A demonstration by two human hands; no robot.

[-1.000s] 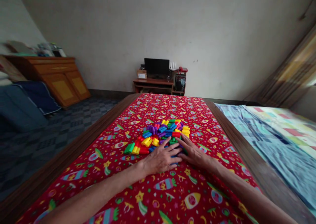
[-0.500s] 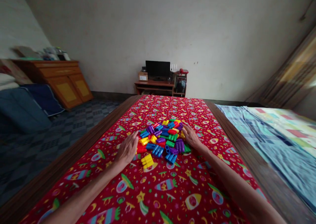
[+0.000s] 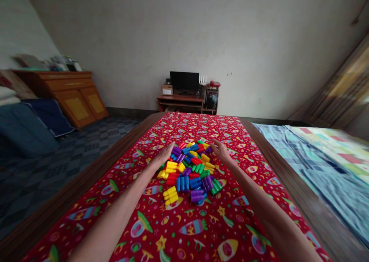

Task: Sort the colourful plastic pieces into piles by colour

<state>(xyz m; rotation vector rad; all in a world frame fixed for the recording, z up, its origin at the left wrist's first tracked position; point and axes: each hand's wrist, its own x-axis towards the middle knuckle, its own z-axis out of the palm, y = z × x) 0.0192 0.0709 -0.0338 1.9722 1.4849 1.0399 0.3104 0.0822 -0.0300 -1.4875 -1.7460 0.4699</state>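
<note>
A pile of small plastic blocks (image 3: 191,169) in yellow, blue, purple, red and green lies on a red patterned cloth (image 3: 184,231) over a long wooden table. My left hand (image 3: 165,154) rests against the pile's far left side, fingers stretched out. My right hand (image 3: 220,151) cups the pile's far right side, fingers slightly curved and apart. Neither hand holds a block. A yellow block (image 3: 170,195) lies a little apart at the near left of the pile.
The table's wooden edges (image 3: 86,181) run along both sides. A bed with a light checked sheet (image 3: 325,166) is on the right. A wooden cabinet (image 3: 72,96) and dark bedding (image 3: 25,127) are on the left. A low desk with a monitor (image 3: 184,89) stands at the far wall.
My hands went from lying together on the pile's near edge to spreading apart and reaching round its far sides. The blocks now sit closer to me.
</note>
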